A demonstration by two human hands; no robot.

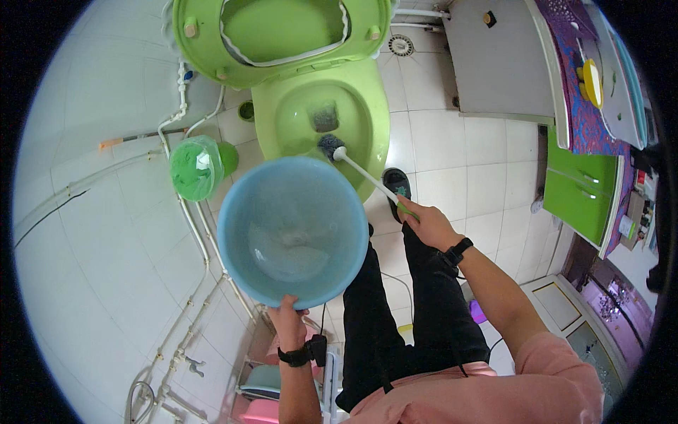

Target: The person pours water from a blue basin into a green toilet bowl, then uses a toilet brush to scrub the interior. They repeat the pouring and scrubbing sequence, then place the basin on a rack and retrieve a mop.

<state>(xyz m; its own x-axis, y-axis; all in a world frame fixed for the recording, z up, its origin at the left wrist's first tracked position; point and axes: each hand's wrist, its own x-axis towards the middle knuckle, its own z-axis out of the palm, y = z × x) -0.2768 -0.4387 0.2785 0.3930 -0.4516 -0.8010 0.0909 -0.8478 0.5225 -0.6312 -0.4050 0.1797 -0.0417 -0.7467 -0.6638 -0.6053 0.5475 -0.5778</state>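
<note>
My left hand (pixel 289 324) grips the near rim of a blue plastic basin (pixel 296 222), thumb over the edge. The basin tilts toward the toilet, its far rim over the front of the bowl, and some cloudy water seems to lie inside. In my right hand (pixel 429 225) is a toilet brush (pixel 368 175) with a white shaft and green handle end. Its dark bristle head is inside the green toilet bowl (pixel 365 127), beside the basin's rim. The toilet's green seat and lid (pixel 286 32) stand raised. Part of the bowl's front is hidden by the basin.
Left of the toilet, a lined green waste bin (pixel 197 168) stands against white pipes (pixel 193 225) along the tiled wall. A floor drain (pixel 401 46) lies to the right. Green cabinets (pixel 580 191) line the right side. Behind my left wrist are pink basins (pixel 262 411).
</note>
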